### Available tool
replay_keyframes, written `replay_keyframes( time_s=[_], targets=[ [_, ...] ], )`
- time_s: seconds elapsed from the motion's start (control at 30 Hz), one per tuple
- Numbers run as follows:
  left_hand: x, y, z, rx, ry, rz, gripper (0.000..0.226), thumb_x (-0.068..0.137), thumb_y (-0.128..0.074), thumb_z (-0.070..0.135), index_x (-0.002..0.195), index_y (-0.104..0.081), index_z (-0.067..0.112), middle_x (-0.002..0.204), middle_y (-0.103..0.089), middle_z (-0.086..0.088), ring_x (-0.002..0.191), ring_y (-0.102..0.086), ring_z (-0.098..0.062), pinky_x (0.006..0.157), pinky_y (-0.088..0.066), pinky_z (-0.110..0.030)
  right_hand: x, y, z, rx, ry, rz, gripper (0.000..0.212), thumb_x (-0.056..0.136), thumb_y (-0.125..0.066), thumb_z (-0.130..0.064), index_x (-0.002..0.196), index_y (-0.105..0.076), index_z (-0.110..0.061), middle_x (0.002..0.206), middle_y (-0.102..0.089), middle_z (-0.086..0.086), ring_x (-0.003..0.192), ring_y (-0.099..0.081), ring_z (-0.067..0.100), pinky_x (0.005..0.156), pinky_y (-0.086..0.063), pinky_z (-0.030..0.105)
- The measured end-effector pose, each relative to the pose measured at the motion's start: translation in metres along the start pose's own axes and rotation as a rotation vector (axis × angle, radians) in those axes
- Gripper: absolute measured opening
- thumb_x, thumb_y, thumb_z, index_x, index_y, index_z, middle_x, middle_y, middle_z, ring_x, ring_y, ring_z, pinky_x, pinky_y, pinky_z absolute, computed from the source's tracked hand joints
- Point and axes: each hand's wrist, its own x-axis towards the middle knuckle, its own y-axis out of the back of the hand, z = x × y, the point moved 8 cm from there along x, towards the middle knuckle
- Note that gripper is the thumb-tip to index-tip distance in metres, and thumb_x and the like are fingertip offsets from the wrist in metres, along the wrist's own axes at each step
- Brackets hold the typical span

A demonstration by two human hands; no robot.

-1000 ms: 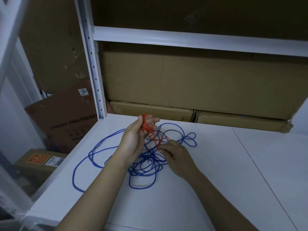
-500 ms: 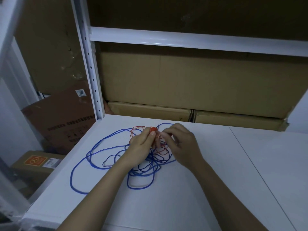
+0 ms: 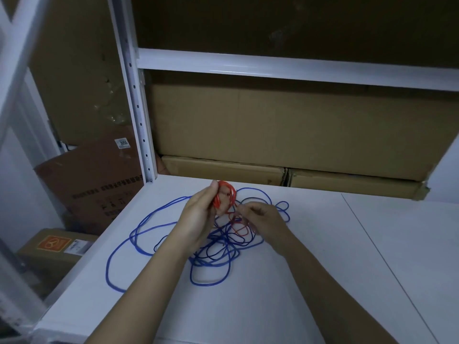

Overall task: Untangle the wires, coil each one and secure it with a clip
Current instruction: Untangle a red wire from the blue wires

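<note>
Just short of the cardboard boxes (image 3: pixel 285 135) at the back of the white table (image 3: pixel 323 281), my left hand (image 3: pixel 198 219) holds a small red wire coil (image 3: pixel 224 194) raised off the surface, fingers and thumb curled around the bundled loops. My right hand (image 3: pixel 263 218), nearer me than the boxes and just beside the coil, pinches the loose red tail (image 3: pixel 239 232) where it runs down into the blue wire (image 3: pixel 139 234). That blue wire sprawls in wide loops on the table, in front of the boxes and out toward the shelf post (image 3: pixel 135 108). Both wires look thin, light and springy, I judge: the red loops will want to spring open unless I keep my thumb pressed across them. The tail is best taken close to the coil, so each new turn lies tidy. Where red crosses blue I should lift gently rather than tug, since pulling would likely tighten the tangle. No clip is in sight.
</note>
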Motion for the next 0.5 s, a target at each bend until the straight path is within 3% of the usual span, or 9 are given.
replay_keyframes(
  time_s=[0.13, 0.23, 0.33, 0.4, 0.47, 0.5],
  targets=[
    [0.005, 0.002, 0.003, 0.103, -0.087, 0.031, 0.032, 0.105, -0.028, 0.021, 0.107, -0.057, 0.006, 0.082, -0.072, 0.003, 0.077, -0.061, -0.009, 0.08, -0.049, -0.019, -0.007, -0.017, 0.01, -0.136, 0.067, -0.046, 0.017, 0.096, -0.056, -0.016, 0.09, -0.072, -0.014, 0.06, -0.057, -0.007, 0.055, -0.048, 0.005, 0.058, -0.039, 0.018],
    [0.008, 0.004, -0.002, 0.277, -0.103, 0.071, 0.031, 0.105, -0.027, 0.022, 0.121, -0.05, 0.007, 0.103, -0.073, 0.007, 0.093, -0.064, -0.008, 0.08, -0.048, -0.012, -0.016, -0.032, 0.005, -0.255, 0.158, -0.105, 0.016, 0.097, -0.053, -0.015, 0.096, -0.069, -0.017, 0.058, -0.056, -0.017, 0.056, -0.048, 0.003, 0.062, -0.041, 0.017],
    [0.011, 0.009, -0.009, 0.46, -0.089, 0.106, 0.028, 0.105, -0.03, 0.027, 0.123, -0.049, 0.016, 0.104, -0.067, 0.022, 0.106, -0.06, -0.007, 0.082, -0.042, -0.006, -0.022, -0.038, -0.002, -0.413, 0.236, -0.147, 0.016, 0.098, -0.051, -0.021, 0.091, -0.065, -0.023, 0.059, -0.057, -0.015, 0.056, -0.049, 0.007, 0.058, -0.04, 0.021],
    [0.013, 0.014, -0.014, 0.722, -0.098, 0.095, 0.022, 0.105, -0.029, 0.034, 0.113, -0.05, 0.032, 0.098, -0.064, 0.029, 0.106, -0.055, 0.005, 0.104, -0.029, -0.018, -0.022, -0.037, -0.002, -0.44, 0.249, -0.159, 0.017, 0.097, -0.052, -0.021, 0.09, -0.066, -0.014, 0.063, -0.06, -0.001, 0.058, -0.053, 0.015, 0.059, -0.042, 0.027],
    [0.014, 0.021, -0.021, 1.047, -0.107, 0.071, 0.022, 0.105, -0.025, 0.03, 0.108, -0.047, 0.027, 0.087, -0.063, 0.022, 0.096, -0.052, 0.014, 0.113, -0.003, -0.029, -0.022, -0.034, 0.0, -0.409, 0.261, -0.14, 0.017, 0.095, -0.055, -0.019, 0.088, -0.067, -0.009, 0.064, -0.06, 0.012, 0.056, -0.05, 0.017, 0.058, -0.042, 0.028],
    [0.014, 0.026, -0.024, 1.178, -0.108, 0.061, 0.024, 0.105, -0.023, 0.029, 0.106, -0.046, 0.021, 0.078, -0.061, 0.016, 0.09, -0.054, 0.01, 0.114, 0.004, -0.032, -0.021, -0.031, 0.001, -0.383, 0.256, -0.12, 0.015, 0.093, -0.057, -0.018, 0.086, -0.068, -0.012, 0.064, -0.06, 0.013, 0.055, -0.048, 0.015, 0.058, -0.041, 0.027]
  ],
)
